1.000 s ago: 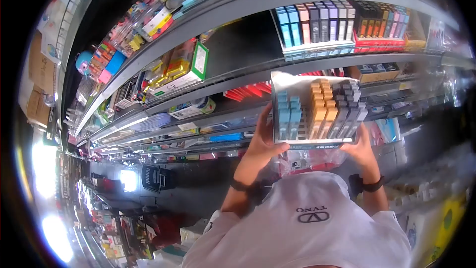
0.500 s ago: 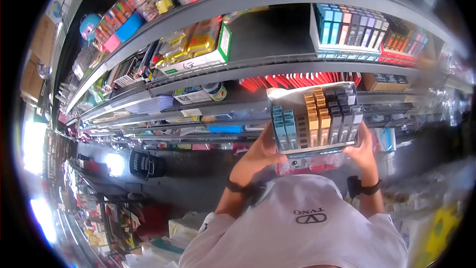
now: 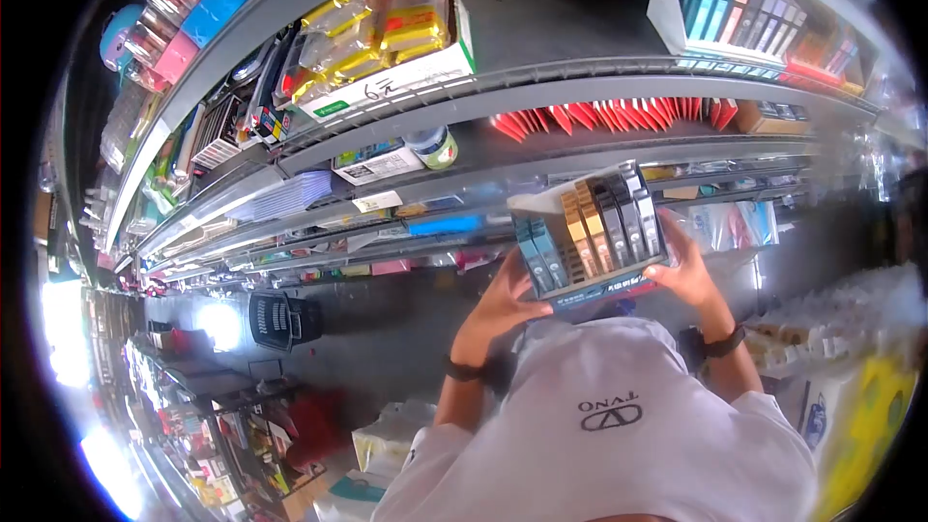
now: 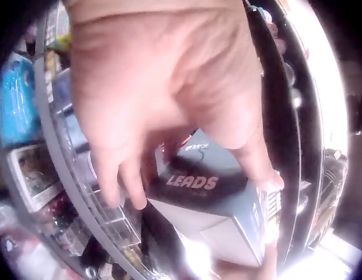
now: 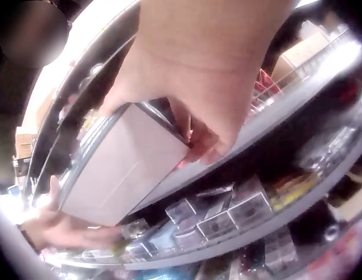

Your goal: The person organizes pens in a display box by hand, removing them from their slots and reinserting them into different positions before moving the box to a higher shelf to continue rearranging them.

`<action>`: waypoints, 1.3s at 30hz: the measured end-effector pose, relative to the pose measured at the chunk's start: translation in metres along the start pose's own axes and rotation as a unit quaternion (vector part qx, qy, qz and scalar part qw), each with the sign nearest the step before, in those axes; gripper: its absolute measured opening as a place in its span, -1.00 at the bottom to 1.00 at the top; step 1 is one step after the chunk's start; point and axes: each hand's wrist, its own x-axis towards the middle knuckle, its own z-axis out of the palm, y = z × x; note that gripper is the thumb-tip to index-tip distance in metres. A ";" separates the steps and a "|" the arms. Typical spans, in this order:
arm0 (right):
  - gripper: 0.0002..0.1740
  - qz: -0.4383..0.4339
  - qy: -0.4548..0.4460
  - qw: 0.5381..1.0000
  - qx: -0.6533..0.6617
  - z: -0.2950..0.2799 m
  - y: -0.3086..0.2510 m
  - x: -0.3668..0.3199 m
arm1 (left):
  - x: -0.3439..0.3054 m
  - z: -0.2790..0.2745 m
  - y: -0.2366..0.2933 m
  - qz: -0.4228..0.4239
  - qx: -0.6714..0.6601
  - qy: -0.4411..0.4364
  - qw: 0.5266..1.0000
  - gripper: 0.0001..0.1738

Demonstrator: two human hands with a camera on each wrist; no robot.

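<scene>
Both hands hold an open display box (image 3: 604,291) in front of the chest, below the shelf edge. Slim lead cases stand in it in rows: teal ones (image 3: 541,253) at the left, orange ones (image 3: 588,229) mid-box, dark grey ones (image 3: 626,220) at the right. My left hand (image 3: 498,304) grips the left end, thumb at the front lower edge; my right hand (image 3: 688,275) grips the right end likewise. "LEADS" is printed on the box side (image 4: 195,182) in the left wrist view. The right wrist view shows the plain pale underside (image 5: 125,163).
Ahead runs a long grey shelf unit. It carries a carton of yellow packs (image 3: 372,87), a row of red packets (image 3: 619,116) and another display box (image 3: 730,19) of coloured cases. A black basket (image 3: 280,321) stands on the aisle floor at left. Bagged goods (image 3: 841,319) lie at right.
The box has tilted, its right side higher, and shows more of its printed front. Shelf goods have shifted in the head view as the camera turned. Both hands have kept their grip.
</scene>
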 end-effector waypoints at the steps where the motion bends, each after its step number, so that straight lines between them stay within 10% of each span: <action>1: 0.27 0.012 0.000 1.000 -0.004 0.008 0.005 -0.003 | -0.006 -0.006 0.003 -0.012 0.020 0.005 1.000 0.44; 30: 0.47 -0.186 0.053 0.981 0.002 -0.009 -0.056 0.022 | 0.010 0.017 0.058 0.180 0.200 0.137 0.953 0.46; 34: 0.38 -0.228 0.040 0.970 -0.074 -0.044 -0.103 0.044 | 0.035 0.021 0.078 0.219 0.435 0.189 0.853 0.44; 35: 0.30 -0.230 0.029 0.970 -0.069 -0.048 -0.121 0.049 | 0.043 0.034 0.085 0.262 0.263 0.171 0.913 0.41; 39: 0.16 -0.314 0.014 0.943 -0.114 -0.067 -0.128 0.082 | 0.058 0.070 0.113 0.302 0.197 0.197 0.912 0.33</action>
